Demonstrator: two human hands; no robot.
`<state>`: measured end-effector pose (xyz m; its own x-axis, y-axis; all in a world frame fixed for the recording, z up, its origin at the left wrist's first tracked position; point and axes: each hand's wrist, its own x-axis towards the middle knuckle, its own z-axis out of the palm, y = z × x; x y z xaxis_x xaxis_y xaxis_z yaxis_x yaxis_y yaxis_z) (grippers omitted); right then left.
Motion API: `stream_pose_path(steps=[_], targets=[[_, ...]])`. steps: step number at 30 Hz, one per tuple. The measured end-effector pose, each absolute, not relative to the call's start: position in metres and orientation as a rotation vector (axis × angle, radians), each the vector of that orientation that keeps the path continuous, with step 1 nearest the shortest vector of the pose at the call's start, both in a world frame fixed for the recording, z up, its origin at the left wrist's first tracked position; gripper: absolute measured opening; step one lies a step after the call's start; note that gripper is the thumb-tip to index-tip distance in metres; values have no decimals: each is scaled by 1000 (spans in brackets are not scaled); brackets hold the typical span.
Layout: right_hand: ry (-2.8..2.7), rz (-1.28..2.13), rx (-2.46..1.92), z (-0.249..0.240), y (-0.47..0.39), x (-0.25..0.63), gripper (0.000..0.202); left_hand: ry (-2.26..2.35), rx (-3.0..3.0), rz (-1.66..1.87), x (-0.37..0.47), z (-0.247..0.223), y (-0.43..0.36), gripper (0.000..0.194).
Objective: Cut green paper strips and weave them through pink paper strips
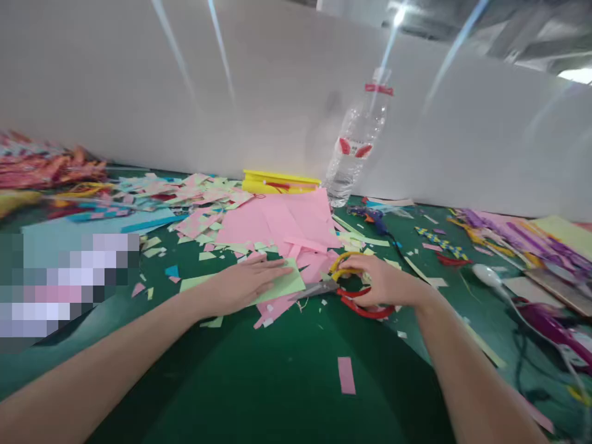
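My left hand (245, 282) lies flat, fingers stretched out, over a light green paper strip (292, 279) on the green table. Its fingertips point toward the scissors. My right hand (386, 280) grips scissors (319, 288) by their looped handles, one yellow and one red. The metal blades point left, and their tips reach the lower right edge of the green strip. Whether the blades are parted is hard to make out. Pink paper (300, 219) lies beyond both hands, partly under the green strip.
Paper scraps (203, 191) pile up at the back left. A clear plastic bottle (354, 154) leans against the white partition (185, 86), near a yellow folded sheet (259, 182). To the right are a blue glue gun (377, 222), a purple corded tool (550, 327) and braided ribbons (441, 242).
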<state>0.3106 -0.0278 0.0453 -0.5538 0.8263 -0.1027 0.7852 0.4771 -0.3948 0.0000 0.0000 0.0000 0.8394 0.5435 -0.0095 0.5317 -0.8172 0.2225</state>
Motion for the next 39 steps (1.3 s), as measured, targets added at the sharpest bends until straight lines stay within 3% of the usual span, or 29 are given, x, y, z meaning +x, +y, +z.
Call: stream_pose_path(steps=[28,39], targets=[[-2531,679,-1364,40,-33,286,46,862,2810,173,1,6,-7,43],[-2597,678,-1252,37,-32,290,48,818,2837,133,0,2,-3,52]])
